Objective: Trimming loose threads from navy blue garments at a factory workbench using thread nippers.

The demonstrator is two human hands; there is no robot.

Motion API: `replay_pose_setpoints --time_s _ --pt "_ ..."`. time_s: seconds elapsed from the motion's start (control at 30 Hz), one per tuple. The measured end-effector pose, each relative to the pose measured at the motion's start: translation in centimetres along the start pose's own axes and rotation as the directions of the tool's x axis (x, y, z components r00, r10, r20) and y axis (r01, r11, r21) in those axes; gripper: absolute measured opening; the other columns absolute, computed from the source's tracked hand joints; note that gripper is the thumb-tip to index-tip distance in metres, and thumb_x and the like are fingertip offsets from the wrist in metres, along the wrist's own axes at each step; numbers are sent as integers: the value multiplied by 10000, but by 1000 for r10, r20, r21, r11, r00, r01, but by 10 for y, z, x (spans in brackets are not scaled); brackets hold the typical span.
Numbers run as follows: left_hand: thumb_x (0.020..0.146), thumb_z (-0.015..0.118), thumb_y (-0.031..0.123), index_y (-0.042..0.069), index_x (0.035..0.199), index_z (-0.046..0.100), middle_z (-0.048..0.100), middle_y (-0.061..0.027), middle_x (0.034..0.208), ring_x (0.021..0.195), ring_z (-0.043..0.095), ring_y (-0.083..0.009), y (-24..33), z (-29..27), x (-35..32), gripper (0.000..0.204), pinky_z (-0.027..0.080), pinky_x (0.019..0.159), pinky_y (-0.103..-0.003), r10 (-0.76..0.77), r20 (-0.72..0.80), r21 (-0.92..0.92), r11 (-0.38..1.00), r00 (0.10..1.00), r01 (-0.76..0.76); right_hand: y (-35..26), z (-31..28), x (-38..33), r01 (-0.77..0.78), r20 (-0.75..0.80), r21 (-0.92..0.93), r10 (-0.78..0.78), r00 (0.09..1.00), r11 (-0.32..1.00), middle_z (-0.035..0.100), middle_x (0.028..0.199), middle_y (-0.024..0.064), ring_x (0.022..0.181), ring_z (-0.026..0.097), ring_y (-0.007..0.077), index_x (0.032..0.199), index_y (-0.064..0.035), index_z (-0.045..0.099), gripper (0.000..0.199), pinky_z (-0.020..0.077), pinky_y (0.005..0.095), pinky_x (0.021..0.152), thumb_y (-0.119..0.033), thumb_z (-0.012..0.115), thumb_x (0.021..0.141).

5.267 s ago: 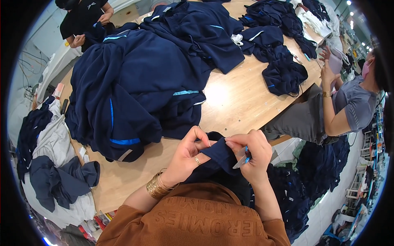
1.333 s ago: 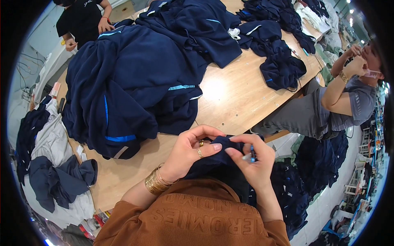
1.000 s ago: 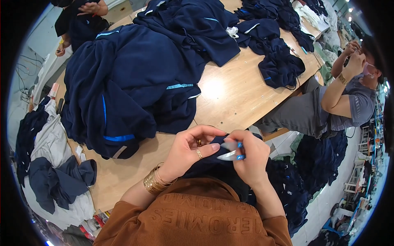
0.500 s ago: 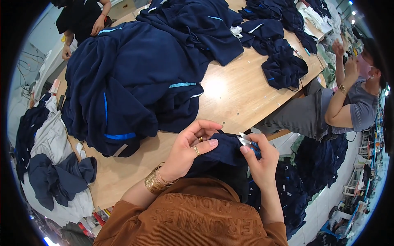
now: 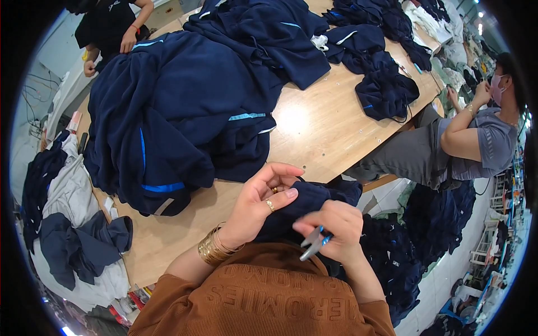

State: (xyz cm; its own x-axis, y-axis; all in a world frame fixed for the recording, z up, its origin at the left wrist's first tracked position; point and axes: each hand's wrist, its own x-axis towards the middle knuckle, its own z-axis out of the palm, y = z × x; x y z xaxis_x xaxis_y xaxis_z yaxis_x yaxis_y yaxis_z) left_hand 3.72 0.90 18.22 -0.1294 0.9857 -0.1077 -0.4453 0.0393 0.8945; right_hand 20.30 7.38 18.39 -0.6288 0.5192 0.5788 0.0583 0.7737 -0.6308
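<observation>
The left hand [image 5: 262, 200] pinches the navy garment [image 5: 314, 197] between thumb and fingers. The right hand [image 5: 337, 228] is closed around blue-handled snips [image 5: 314, 246], whose blades stand apart.

The person wears a brown top [image 5: 224, 322] with fine ribs, much like corduroy. Across its front run two rows of large raised letters [image 5: 274, 305] in the same brown (pressed into the cloth, it seems, though the folds blur them). The loose sleeves [image 5: 152, 299] end well short of the wrists. Several thin gold-coloured bangles [image 5: 210, 247] circle the left wrist, and the left hand [image 5: 259, 200] bears an openwork gold-coloured ring [image 5: 270, 205] and a second, smoother band [image 5: 275, 190].
</observation>
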Motion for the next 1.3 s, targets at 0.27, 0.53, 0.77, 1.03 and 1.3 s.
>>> replay_pose_setpoints --time_s 0.27,0.53,0.77,1.03,1.3 --pt "834 577 30 27 1108 518 516 12 917 863 479 -47 3 -1 1 281 383 777 -179 -2 -17 -27 1000 1000 2 -2 -6 1 -2 49 -34 4 999 999 493 543 24 425 432 164 817 -67 689 202 309 275 409 -133 744 635" --pt "828 587 25 26 1106 516 520 8 916 860 484 -47 0 -1 -1 287 394 778 -179 4 -28 -9 1000 1000 -4 -1 -14 2 -2 100 75 -6 995 997 521 562 24 444 470 152 881 -70 678 230 341 262 423 -118 741 665" --pt "834 584 23 27 1128 498 538 -2 917 848 505 -47 5 3 -2 306 409 757 -177 -26 1 -8 1000 1000 26 -13 -13 5 -295 -26 33 296 955 955 576 629 46 474 488 118 890 -58 674 189 354 226 455 -74 703 703" --pt "835 586 29 35 1135 492 549 -10 931 842 515 -39 5 2 -2 314 409 758 -163 -26 6 -3 1000 1000 26 -7 -22 10 -343 -117 -25 338 934 939 583 732 32 565 487 136 909 -63 634 309 389 243 509 -182 766 656" --pt "833 596 45 42 1145 488 549 -10 940 841 511 -33 3 0 -3 331 413 750 -163 -33 14 5 999 999 33 -3 -24 13 -227 -114 -385 198 974 894 542 644 9 557 490 170 816 -87 629 264 363 276 502 -238 768 651"
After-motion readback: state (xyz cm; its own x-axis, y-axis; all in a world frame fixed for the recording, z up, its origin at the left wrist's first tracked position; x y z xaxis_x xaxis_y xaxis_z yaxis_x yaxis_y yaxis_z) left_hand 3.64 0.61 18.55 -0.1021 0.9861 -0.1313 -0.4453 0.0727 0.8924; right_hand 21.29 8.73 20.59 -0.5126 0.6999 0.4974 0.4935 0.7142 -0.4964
